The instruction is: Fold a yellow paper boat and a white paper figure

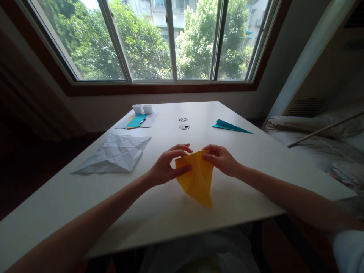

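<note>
Examining the head view, the sole view on record: a creased, orange-yellow sheet of thin paper (199, 178) is held up between the two hands, above the near part of a white, smooth-topped counter (264, 163). Its broad edge is uppermost, and it tapers to a single point directed down and toward the person, slightly to the right. The long axis therefore runs from the upper edge to that point. Whether the point touches the counter cannot be determined.

The paper lies to the right of the left hand (167, 167) and to the left of, and partly below, the right hand (223, 159). Both hands are at its upper part; neither is at the lower point, which hangs nearer the right side.

Right hand: closed in a pinch, thumb and finger gripping the upper right corner; forearm angled in from the right. Left hand: loosely curved around the left edge, thumb flat on the near face, fingers arched above and behind; whether they press the far face cannot be told. Its forearm comes in from the lower left.

Also noted: a white, heavily creased paper sheet (122, 153) to the left, and a teal, narrow folded paper dart (231, 127) to the far right.
</note>
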`<state>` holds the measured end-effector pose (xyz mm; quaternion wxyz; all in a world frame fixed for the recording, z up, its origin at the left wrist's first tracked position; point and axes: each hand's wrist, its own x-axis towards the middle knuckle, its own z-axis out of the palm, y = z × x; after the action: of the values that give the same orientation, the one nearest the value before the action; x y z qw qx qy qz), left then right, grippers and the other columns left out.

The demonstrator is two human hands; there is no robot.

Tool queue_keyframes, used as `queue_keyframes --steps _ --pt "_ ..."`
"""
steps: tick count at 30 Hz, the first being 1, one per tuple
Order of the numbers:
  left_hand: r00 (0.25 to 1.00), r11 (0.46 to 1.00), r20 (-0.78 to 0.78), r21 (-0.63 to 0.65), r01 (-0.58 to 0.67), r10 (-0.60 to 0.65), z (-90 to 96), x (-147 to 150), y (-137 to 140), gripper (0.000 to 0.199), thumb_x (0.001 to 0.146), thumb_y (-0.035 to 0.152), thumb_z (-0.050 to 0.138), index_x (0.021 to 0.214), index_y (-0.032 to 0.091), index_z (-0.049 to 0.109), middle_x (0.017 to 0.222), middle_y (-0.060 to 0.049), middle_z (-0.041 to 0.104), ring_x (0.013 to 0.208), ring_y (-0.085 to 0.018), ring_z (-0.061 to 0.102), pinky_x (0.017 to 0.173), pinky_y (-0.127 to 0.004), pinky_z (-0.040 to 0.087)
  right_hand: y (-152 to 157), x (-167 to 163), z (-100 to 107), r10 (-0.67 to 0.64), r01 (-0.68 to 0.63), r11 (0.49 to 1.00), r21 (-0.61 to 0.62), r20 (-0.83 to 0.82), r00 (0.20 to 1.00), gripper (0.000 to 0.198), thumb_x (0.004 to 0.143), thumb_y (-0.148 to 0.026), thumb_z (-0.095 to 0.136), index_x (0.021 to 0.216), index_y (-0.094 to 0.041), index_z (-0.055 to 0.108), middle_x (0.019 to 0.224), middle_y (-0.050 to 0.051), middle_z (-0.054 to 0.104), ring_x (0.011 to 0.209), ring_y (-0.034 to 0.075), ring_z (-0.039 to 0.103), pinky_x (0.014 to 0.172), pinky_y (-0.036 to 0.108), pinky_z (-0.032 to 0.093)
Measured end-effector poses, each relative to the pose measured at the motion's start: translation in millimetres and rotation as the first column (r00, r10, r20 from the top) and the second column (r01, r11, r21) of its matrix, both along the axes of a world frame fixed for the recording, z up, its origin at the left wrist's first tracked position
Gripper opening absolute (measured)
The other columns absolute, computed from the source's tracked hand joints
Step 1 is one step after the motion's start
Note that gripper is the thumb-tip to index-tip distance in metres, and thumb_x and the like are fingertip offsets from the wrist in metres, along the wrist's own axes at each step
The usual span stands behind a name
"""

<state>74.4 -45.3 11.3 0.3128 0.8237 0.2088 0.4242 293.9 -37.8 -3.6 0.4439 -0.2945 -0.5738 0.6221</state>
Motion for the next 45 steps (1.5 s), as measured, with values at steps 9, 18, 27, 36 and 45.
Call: queue_keyframes --steps 9,18,27,36,45 --pt "0.977 0.891 0.202 -0.43 0.148 -0.064 -2.7 11.9 -2.0 0.025 0.071 0.017 0.068 0.091 0.019 0.053 0.083 0.0 0.061 0.079 -0.014 0.058 0.074 -0.03 0.049 -7.2 -3.6 5.4 0.003 -0.007 0.992 -0.127 -0.035 0.999 0.031 0.064 -0.034 0.072 0.082 -0.019 0.052 0.073 -0.002 0.062 0.059 0.01 0.058 0.052 0.022 0.045" --pt "0.976 0.773 0.191 -0.633 0.044 0.101 -5.6 10.6 0.7 0.029 0.072 0.033 0.067 0.094 0.014 0.063 0.091 -0.007 0.066 0.083 -0.019 0.06 0.073 -0.031 0.047 -0.8 -1.5 1.4 -0.113 0.111 0.988 -0.107 -0.015 0.993 0.026 0.062 -0.031 0.072 0.082 -0.019 0.058 0.078 0.0 0.062 0.063 0.011 0.056 0.055 0.022 0.045" --pt "0.946 0.713 0.053 -0.67 -0.204 0.321 -14.1 3.6 10.3 0.035 0.068 0.04 0.068 0.087 0.011 0.061 0.079 -0.005 0.065 0.064 -0.015 0.059 0.053 -0.024 0.043 4.2 8.7 4.5 0.002 0.01 0.998 -0.065 0.185 0.983 0.049 0.074 -0.06 0.05 0.109 -0.025 0.05 0.112 0.006 0.053 0.087 0.018 0.059 0.071 0.032 0.052" --pt "0.947 0.695 0.033 -0.688 -0.21 0.319 -17.2 4.8 8.4 0.035 0.068 0.038 0.067 0.086 0.01 0.058 0.077 -0.006 0.063 0.062 -0.015 0.059 0.049 -0.024 0.044 -2.3 1.3 0.7 -0.075 0.071 0.997 0.024 0.326 0.942 0.053 0.075 -0.043 0.059 0.12 -0.028 0.037 0.123 0.008 0.043 0.095 0.019 0.058 0.075 0.035 0.054" --pt "0.897 0.848 -0.15 -0.294 -0.441 0.415 -26.8 2.5 11.3 0.051 0.067 0.031 0.067 0.109 0.019 0.042 0.105 -0.01 0.054 0.093 -0.024 0.057 0.071 -0.04 0.051 9.6 7.9 -3.8 -0.139 0.118 0.989 0.091 0.282 0.949 0.043 0.074 -0.029 0.061 0.111 -0.023 0.043 0.085 0.002 0.06 0.079 0.016 0.061 0.067 0.034 0.054"
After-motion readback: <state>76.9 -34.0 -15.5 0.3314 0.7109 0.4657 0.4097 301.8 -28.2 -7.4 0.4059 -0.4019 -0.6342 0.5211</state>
